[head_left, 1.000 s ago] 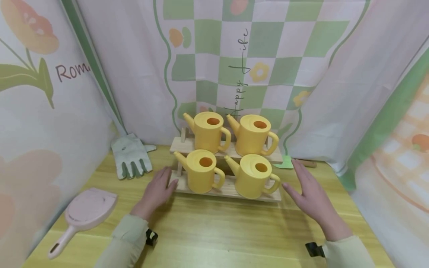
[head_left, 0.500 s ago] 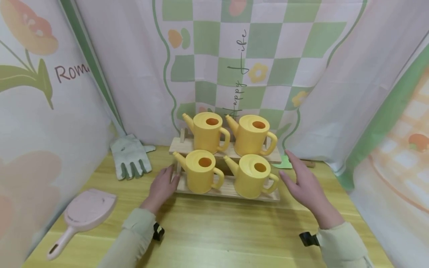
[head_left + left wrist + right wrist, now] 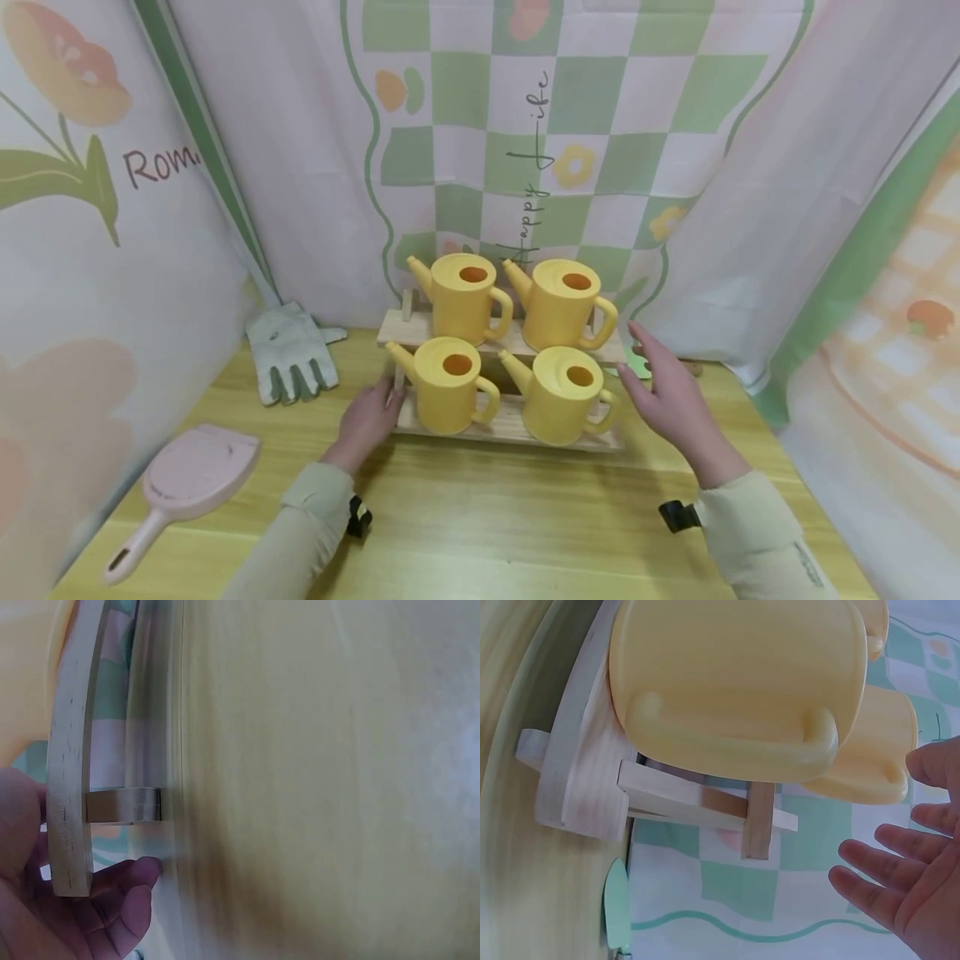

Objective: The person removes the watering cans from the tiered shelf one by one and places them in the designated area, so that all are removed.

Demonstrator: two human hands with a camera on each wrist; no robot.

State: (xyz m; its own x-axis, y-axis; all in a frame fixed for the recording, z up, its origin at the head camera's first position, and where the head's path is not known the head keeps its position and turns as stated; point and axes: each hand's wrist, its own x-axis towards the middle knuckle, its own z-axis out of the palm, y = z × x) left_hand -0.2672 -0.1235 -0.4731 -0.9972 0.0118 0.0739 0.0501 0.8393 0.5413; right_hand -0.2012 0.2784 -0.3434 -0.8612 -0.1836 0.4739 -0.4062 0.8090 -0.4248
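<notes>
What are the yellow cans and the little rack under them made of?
The cans look like moulded plastic: one even yellow, smooth and matte, with rounded seamless handles in the right wrist view. The rack looks like pale unfinished wood: grain lines and squared slats show at its end. The left hand touches its other end.

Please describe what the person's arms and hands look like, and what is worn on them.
Both hands, the left hand and the right hand, are bare. Each arm wears a pale yellow-green long sleeve. A small black clip-like device sits at each wrist.
</notes>
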